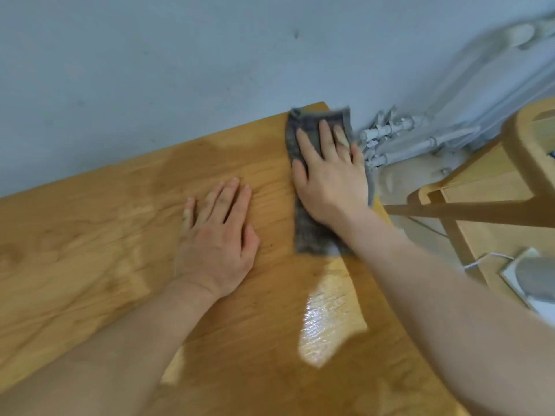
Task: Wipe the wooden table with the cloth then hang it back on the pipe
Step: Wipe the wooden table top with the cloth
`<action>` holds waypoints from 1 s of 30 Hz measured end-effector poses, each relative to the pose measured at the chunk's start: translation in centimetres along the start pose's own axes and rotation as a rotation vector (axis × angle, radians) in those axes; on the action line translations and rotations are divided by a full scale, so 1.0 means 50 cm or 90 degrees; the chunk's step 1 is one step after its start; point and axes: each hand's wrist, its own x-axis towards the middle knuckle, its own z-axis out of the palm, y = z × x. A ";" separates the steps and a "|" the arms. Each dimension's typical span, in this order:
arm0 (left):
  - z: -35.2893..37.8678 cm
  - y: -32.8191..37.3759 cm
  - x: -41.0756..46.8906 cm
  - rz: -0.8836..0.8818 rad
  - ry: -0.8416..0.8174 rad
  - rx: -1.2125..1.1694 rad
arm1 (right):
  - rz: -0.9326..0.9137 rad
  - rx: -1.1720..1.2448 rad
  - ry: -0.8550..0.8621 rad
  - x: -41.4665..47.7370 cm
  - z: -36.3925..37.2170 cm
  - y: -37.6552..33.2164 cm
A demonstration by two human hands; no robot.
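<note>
A grey cloth (309, 232) lies folded in a long strip at the far right corner of the wooden table (99, 235). My right hand (329, 175) presses flat on the cloth, fingers spread toward the wall. My left hand (217, 232) rests palm down on the bare wood to the left of the cloth, holding nothing. Wet shiny streaks (327, 316) show on the wood nearer to me. Grey painted pipes (399, 130) with valves run along the wall just beyond the table's right corner.
A grey wall (180, 70) backs the table. To the right stands a light wooden chair or shelf frame (528, 145). Low on the right lie a white cable (480, 261) and a white and grey object (534, 277).
</note>
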 end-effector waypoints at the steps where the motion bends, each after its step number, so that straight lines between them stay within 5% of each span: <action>1: -0.001 -0.001 -0.001 -0.005 0.003 0.000 | 0.001 -0.003 0.009 -0.073 -0.004 0.016; 7: 0.002 0.003 -0.001 -0.012 0.006 0.001 | -0.013 -0.033 -0.059 -0.283 -0.015 0.090; 21: 0.003 -0.002 0.012 -0.029 0.021 0.020 | 0.014 0.062 -0.044 0.197 -0.007 -0.029; 30: 0.005 0.002 0.004 -0.008 0.033 0.019 | -0.120 0.008 -0.028 -0.051 -0.001 -0.019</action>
